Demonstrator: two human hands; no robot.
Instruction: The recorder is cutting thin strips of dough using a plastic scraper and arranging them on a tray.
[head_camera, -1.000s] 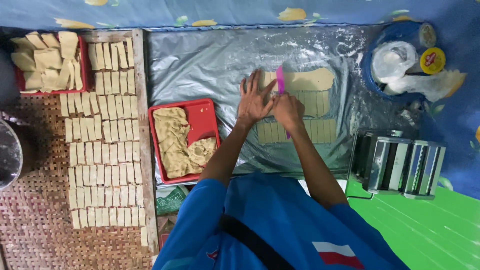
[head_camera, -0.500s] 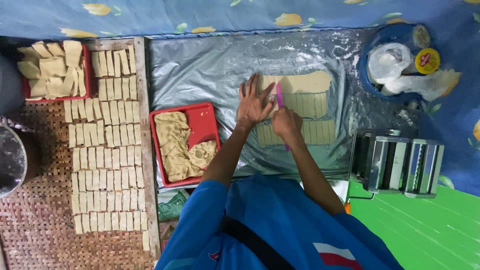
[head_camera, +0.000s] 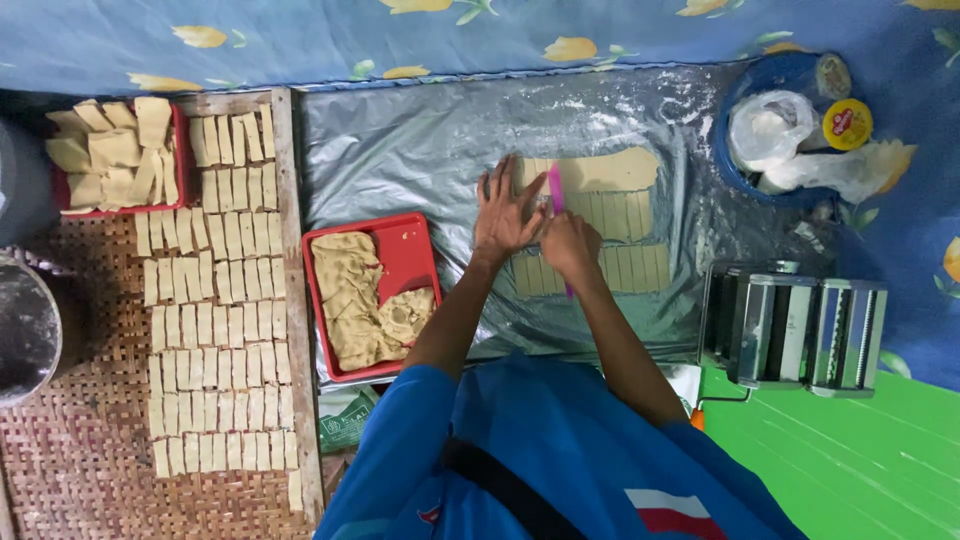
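Both hands work over a sheet of rolled dough (head_camera: 600, 170) lying on a silver plastic sheet (head_camera: 420, 150). From the head camera, the left hand (head_camera: 505, 210) is spread flat, fingers splayed, pressing on the dough's left edge and grasping nothing. Just beside it, the right hand (head_camera: 568, 245) is clenched around a pink ruler-like cutter (head_camera: 556, 190), which stands lengthwise across the dough. Part of the sheet is already cut into narrow strips (head_camera: 625, 268). Left of the hands sits a red tray (head_camera: 415, 250) holding crumpled dough. Further left, a wooden board (head_camera: 285, 300) carries rows of cut pieces. A metal pasta roller (head_camera: 800, 325) stands to the right.
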